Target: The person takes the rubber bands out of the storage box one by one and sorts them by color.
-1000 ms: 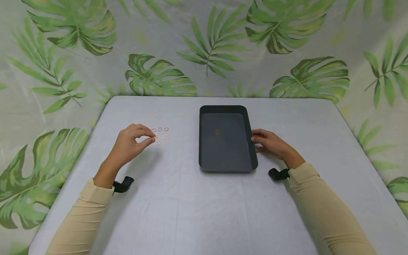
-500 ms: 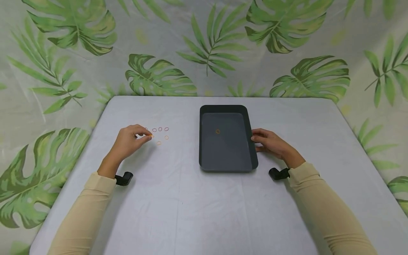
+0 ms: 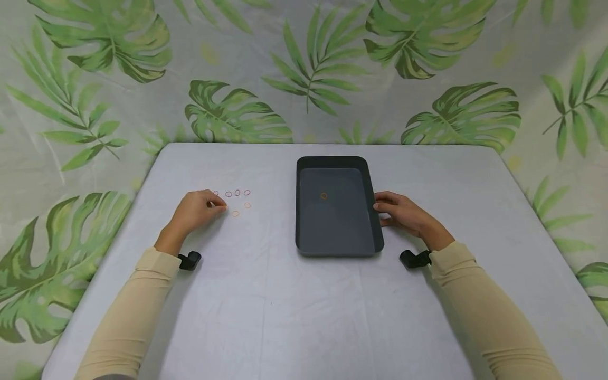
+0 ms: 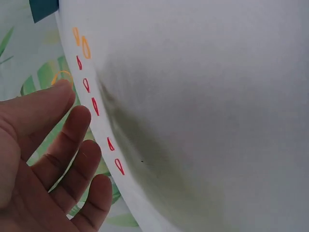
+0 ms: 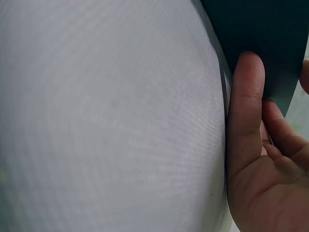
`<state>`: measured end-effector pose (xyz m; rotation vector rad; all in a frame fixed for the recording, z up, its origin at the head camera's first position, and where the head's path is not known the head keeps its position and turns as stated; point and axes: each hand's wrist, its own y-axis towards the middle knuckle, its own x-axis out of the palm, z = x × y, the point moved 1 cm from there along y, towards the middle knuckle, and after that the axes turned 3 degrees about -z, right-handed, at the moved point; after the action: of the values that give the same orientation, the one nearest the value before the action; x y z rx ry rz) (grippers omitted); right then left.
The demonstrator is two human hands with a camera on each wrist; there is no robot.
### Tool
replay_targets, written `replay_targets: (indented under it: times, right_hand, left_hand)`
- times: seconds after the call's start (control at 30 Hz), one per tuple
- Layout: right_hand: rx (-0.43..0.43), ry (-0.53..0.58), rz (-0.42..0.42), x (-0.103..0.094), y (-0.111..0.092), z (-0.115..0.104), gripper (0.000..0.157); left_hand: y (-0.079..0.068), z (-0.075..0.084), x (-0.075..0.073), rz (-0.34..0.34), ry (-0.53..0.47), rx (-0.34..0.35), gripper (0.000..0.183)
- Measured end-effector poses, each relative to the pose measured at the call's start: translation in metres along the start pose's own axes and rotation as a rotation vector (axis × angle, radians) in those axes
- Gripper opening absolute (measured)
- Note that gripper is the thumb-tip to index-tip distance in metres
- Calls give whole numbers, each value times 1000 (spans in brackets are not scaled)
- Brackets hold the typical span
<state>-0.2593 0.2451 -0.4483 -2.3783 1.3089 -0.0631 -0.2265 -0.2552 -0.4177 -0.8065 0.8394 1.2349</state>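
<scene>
Between thumb and index finger, my left hand (image 3: 197, 211) pinches a small orange rubber band (image 4: 62, 76), seen as a thin loop in the left wrist view. Several red rubber bands (image 3: 237, 192) lie in a row just beyond its fingertips, with two orange bands (image 3: 235, 214) on the near side of them. A dark grey rectangular tray (image 3: 339, 227) stands mid-table with one orange band (image 3: 324, 196) inside. My right hand (image 3: 401, 214) rests its extended fingers (image 5: 247, 106) against the tray's right outer wall.
A white cloth covers the table (image 3: 309, 316), and a leaf-print curtain (image 3: 313, 68) hangs behind it and at the sides. Black wrist cameras (image 3: 191, 260) are worn on both wrists.
My left hand has drawn slightly leftward and then lower over the table, still pinching the orange band, uncovering a red band at the row's left end. The right hand and tray stay put.
</scene>
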Motion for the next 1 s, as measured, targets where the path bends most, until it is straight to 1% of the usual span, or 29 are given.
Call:
replay_targets:
  times: [0.2,0.47,0.6,0.77,1.0]
  right_hand:
    - [3,-1,6,-1,2,1,59]
    - [4,-10,2,-1,1,2,59]
    - [1,-10,2,-1,0,1,60]
    - [-8,-1,1,0,-1,1,60]
    - [-3,-5,14,1,-1,-1,58]
  left_hand:
    - [3,-4,2,-46,27,-34,19]
    - [6,-6,3,-56,44,-77,19]
    - [10,-5,4,-72,85,-95,18]
    - [13,-4,4,-80,127,-104,17]
    - [12,-3,4,-74,122,-110,20]
